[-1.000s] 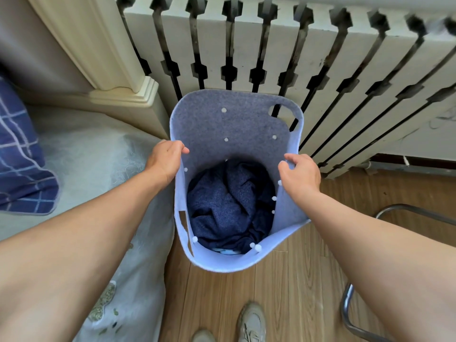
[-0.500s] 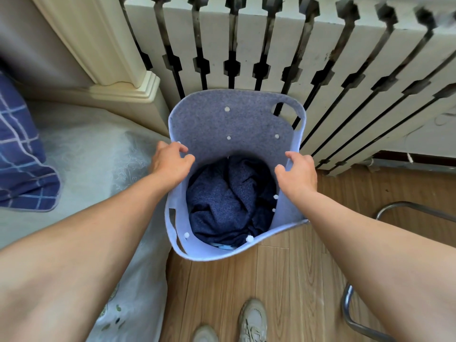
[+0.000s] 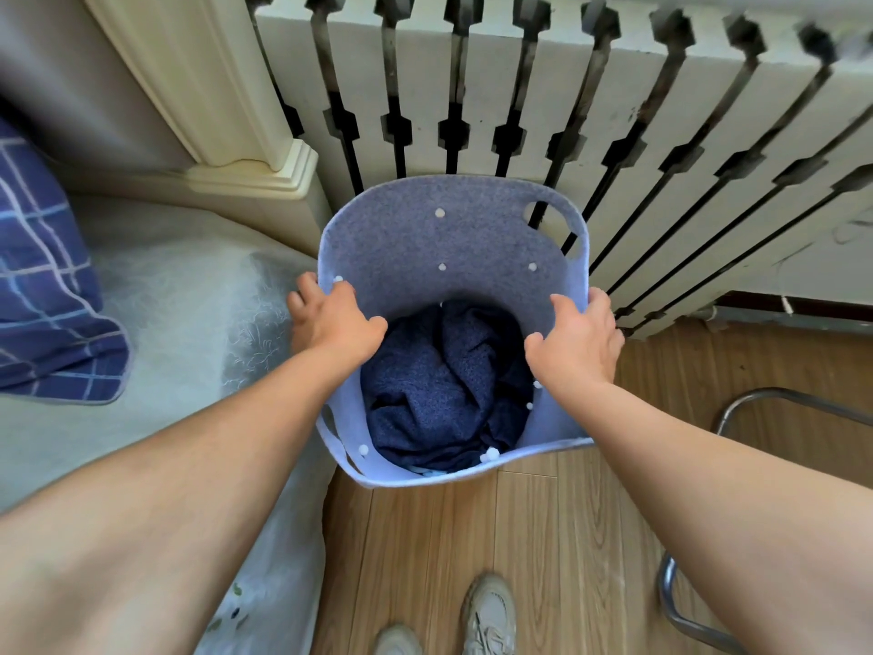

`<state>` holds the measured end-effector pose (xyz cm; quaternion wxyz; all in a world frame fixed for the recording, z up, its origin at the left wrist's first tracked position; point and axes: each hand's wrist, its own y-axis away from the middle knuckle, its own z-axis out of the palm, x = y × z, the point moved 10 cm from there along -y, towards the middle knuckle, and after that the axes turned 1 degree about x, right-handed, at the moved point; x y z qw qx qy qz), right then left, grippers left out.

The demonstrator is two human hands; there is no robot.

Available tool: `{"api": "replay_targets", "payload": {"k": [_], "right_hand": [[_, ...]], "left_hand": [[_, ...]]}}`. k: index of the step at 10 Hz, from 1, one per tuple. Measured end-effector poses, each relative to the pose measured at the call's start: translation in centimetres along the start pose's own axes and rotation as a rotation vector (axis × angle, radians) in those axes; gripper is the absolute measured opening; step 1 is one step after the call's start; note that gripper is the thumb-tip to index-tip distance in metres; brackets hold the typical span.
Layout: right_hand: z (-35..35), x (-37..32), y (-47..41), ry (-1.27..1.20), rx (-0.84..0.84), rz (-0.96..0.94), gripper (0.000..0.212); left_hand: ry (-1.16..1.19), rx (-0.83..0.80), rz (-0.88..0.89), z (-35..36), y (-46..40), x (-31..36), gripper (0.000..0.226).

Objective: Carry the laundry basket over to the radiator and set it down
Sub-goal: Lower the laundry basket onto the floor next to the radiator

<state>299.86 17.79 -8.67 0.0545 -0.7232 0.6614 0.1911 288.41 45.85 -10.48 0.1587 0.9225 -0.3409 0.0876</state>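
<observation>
A blue-grey felt laundry basket [image 3: 425,238] with white studs and an oval handle hole sits upright right in front of the white slatted radiator [image 3: 614,96]. Its far wall is close to the slats or touching them. Dark blue clothing [image 3: 439,385] fills its bottom. My left hand [image 3: 330,319] lies over the left rim, fingers straddling the edge. My right hand [image 3: 578,342] holds the right rim the same way, thumb inside. Whether the base rests on the wooden floor [image 3: 519,536] is hidden.
A bed with a pale cover [image 3: 189,300] and a blue checked pillow [image 3: 42,286] presses against the basket's left side. A cream post base [image 3: 255,167] stands at the back left. A metal chair frame [image 3: 737,408] curves at the right. My shoes [image 3: 486,616] show below.
The basket has sunk lower and stands closer to the radiator. Both hands followed it down, and their fingers look looser on the rim than before.
</observation>
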Motion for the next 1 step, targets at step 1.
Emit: {"api": "replay_targets", "payload": {"k": [1], "right_hand": [[-0.29,-1.13,0.52,0.075,0.03,-0.079,0.05]], "left_hand": [[-0.012,0.031,0.011,-0.94,0.6,0.69,0.051]]}}
